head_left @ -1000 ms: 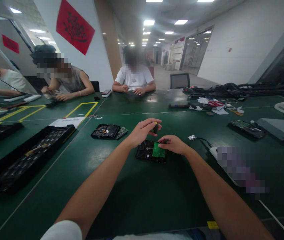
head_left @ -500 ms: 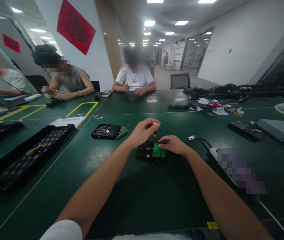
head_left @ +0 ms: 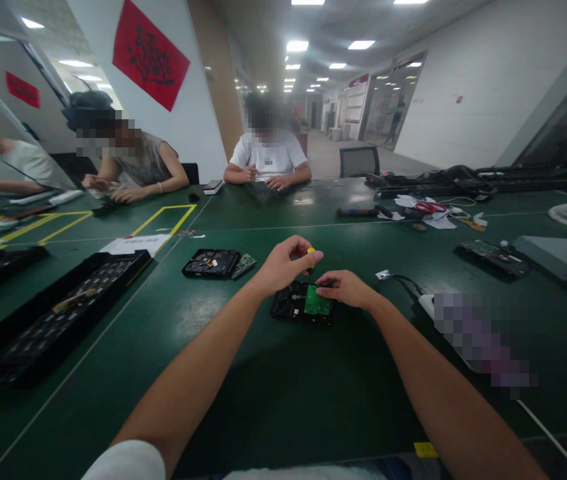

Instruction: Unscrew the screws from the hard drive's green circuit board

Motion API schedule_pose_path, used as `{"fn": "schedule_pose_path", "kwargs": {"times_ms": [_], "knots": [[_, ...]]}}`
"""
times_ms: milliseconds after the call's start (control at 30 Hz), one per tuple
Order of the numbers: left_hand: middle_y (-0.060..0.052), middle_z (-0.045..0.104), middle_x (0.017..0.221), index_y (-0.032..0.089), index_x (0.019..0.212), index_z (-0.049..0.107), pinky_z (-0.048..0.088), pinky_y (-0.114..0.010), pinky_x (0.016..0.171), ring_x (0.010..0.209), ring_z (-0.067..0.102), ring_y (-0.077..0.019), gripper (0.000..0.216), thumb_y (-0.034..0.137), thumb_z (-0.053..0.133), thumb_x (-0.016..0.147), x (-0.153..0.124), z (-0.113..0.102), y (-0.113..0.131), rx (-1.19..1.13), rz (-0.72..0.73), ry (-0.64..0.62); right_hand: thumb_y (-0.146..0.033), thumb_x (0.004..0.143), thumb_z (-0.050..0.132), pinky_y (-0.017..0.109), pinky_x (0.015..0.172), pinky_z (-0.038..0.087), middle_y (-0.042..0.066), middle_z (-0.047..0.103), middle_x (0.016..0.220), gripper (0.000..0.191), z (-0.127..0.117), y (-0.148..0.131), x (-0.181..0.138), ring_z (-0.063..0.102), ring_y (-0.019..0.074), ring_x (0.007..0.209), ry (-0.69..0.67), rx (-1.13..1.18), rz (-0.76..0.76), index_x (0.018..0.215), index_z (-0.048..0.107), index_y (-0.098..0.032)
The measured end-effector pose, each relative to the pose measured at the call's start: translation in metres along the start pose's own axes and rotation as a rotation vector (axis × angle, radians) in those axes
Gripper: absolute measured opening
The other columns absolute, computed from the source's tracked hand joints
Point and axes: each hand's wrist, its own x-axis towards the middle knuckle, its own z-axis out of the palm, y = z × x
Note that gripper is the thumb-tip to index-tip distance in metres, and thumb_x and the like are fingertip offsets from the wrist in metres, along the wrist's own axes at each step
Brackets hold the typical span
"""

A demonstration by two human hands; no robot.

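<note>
A black hard drive (head_left: 288, 304) with a green circuit board (head_left: 317, 301) lies flat on the table in front of me. My left hand (head_left: 290, 260) is closed above its far edge, pinching a small screwdriver (head_left: 311, 253) whose yellow end shows between thumb and fingers. Its lower part is dark and its tip cannot be made out. My right hand (head_left: 346, 290) grips the drive's far right side, with the thumb on the green board and the index finger curled at the far edge.
An opened hard drive (head_left: 212, 263) and a loose circuit board (head_left: 244, 265) lie to the left, beyond a long black tray (head_left: 63, 310). At right are a white power bank-like device (head_left: 446, 333) with a cable, another drive (head_left: 493, 259) and a grey box (head_left: 560, 259). Three people sit opposite.
My left thumb and fingers have shifted slightly around the screwdriver, so more of its yellow end shows. My right hand and the hard drive stay in place.
</note>
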Motion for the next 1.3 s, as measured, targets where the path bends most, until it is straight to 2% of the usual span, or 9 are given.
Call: {"fn": "schedule_pose_path", "kwargs": {"times_ms": [167, 300, 500, 633, 800, 867, 967, 1067, 1300], "knots": [[-0.007, 0.066, 0.093, 0.019, 0.114, 0.063, 0.057, -0.027, 0.068, 0.084, 0.063, -0.0155, 0.038, 0.047, 0.061, 0.09, -0.002, 0.0, 0.007, -0.082, -0.005, -0.117, -0.048, 0.08, 0.073, 0.025, 0.06, 0.046, 0.005, 0.071, 0.101, 0.04, 0.001, 0.001, 0.0, 0.058, 0.0114, 0.067, 0.013, 0.001, 0.007, 0.109, 0.073, -0.021], [-0.009, 0.067, 0.098, 0.018, 0.111, 0.066, 0.058, -0.028, 0.071, 0.092, 0.063, -0.0179, 0.038, 0.049, 0.058, 0.091, -0.001, 0.0, 0.005, -0.133, -0.013, -0.12, -0.049, 0.08, 0.073, 0.025, 0.06, 0.046, 0.005, 0.072, 0.098, 0.039, 0.001, -0.001, 0.0, 0.057, 0.0111, 0.066, 0.014, 0.003, -0.002, 0.108, 0.073, -0.021], [-0.011, 0.067, 0.106, 0.017, 0.108, 0.065, 0.06, -0.039, 0.081, 0.104, 0.063, -0.0228, 0.033, 0.044, 0.061, 0.089, 0.001, -0.002, 0.001, -0.348, -0.099, -0.12, -0.049, 0.08, 0.073, 0.025, 0.059, 0.045, 0.006, 0.072, 0.1, 0.04, 0.001, -0.002, -0.001, 0.058, 0.0115, 0.067, 0.01, 0.0, -0.007, 0.108, 0.073, -0.02], [-0.009, 0.066, 0.101, 0.016, 0.106, 0.062, 0.06, -0.035, 0.077, 0.097, 0.064, -0.0192, 0.035, 0.045, 0.065, 0.087, 0.001, -0.003, 0.002, -0.232, -0.075, -0.093, -0.049, 0.079, 0.073, 0.025, 0.059, 0.045, 0.005, 0.072, 0.1, 0.04, 0.002, -0.001, -0.001, 0.059, 0.012, 0.069, 0.017, -0.001, 0.004, 0.108, 0.072, -0.021], [-0.003, 0.062, 0.085, 0.015, 0.096, 0.059, 0.057, -0.026, 0.065, 0.077, 0.061, -0.0128, 0.037, 0.044, 0.076, 0.078, 0.002, -0.002, -0.003, -0.077, -0.023, 0.016, -0.049, 0.08, 0.073, 0.025, 0.059, 0.045, 0.004, 0.072, 0.097, 0.039, 0.001, -0.001, -0.001, 0.058, 0.0118, 0.066, 0.013, -0.001, 0.004, 0.107, 0.073, -0.022], [-0.001, 0.06, 0.082, 0.016, 0.098, 0.059, 0.057, -0.025, 0.062, 0.074, 0.06, -0.0121, 0.038, 0.044, 0.076, 0.078, 0.003, -0.001, -0.005, -0.052, 0.002, 0.041, -0.049, 0.08, 0.073, 0.025, 0.058, 0.045, 0.004, 0.072, 0.097, 0.039, 0.0, -0.002, -0.001, 0.057, 0.0113, 0.065, 0.006, 0.001, 0.002, 0.107, 0.073, -0.022], [-0.002, 0.059, 0.084, 0.018, 0.104, 0.063, 0.058, -0.025, 0.063, 0.076, 0.059, -0.0127, 0.036, 0.044, 0.072, 0.081, 0.002, 0.0, -0.004, -0.006, 0.042, 0.021, -0.049, 0.08, 0.073, 0.025, 0.057, 0.044, 0.004, 0.072, 0.097, 0.039, 0.0, -0.003, -0.001, 0.056, 0.0108, 0.064, 0.0, 0.009, 0.0, 0.108, 0.072, -0.021], [-0.003, 0.061, 0.089, 0.018, 0.103, 0.066, 0.059, -0.026, 0.066, 0.081, 0.06, -0.0135, 0.032, 0.044, 0.068, 0.085, 0.002, 0.0, -0.001, 0.002, 0.061, -0.017, -0.049, 0.08, 0.073, 0.024, 0.057, 0.044, 0.004, 0.071, 0.098, 0.039, 0.0, -0.003, -0.001, 0.057, 0.0107, 0.065, 0.008, 0.012, 0.003, 0.107, 0.072, -0.021], [-0.008, 0.067, 0.098, 0.016, 0.099, 0.068, 0.059, -0.03, 0.072, 0.091, 0.063, -0.0181, 0.032, 0.045, 0.061, 0.089, 0.0, -0.003, 0.003, -0.094, -0.012, -0.095, -0.048, 0.08, 0.073, 0.025, 0.059, 0.045, 0.004, 0.072, 0.097, 0.038, 0.002, -0.001, 0.0, 0.058, 0.0113, 0.066, 0.012, 0.018, 0.008, 0.106, 0.072, -0.021]]}}
